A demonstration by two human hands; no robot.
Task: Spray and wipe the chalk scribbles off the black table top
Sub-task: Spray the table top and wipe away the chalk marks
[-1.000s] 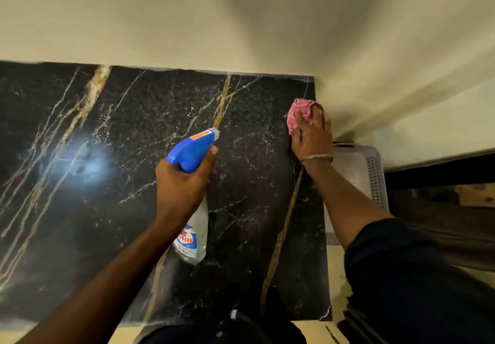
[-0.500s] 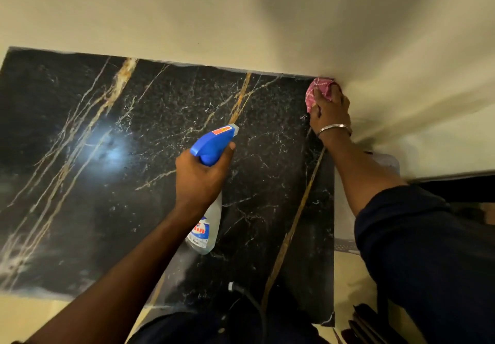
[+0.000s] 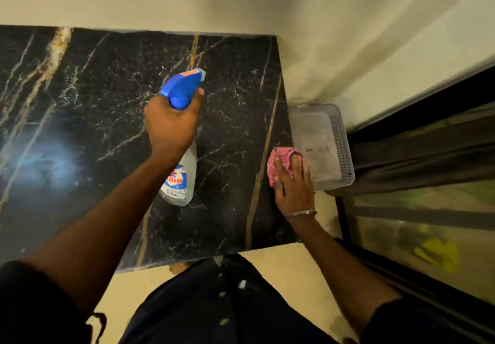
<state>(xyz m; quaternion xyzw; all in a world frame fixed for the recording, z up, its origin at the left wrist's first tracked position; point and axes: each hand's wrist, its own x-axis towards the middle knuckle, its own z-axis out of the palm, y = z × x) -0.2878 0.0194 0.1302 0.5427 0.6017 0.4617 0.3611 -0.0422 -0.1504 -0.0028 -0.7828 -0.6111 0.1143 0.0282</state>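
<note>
Now left hand (image 3: 171,126) grips spray bottle (image 3: 179,180); right hand (image 3: 293,183) presses crumpled cloth (image 3: 281,160).

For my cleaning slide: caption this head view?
Left hand holds spray bottle while right hand presses pink cloth at black table top's edge.

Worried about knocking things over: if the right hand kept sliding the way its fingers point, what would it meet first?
Probably the grey perforated basket beside the table; the right hand and its pink cloth already overlap it.

surface: black veined table top (image 3: 107,129) | on it: pink cloth (image 3: 281,160) at right edge
</note>
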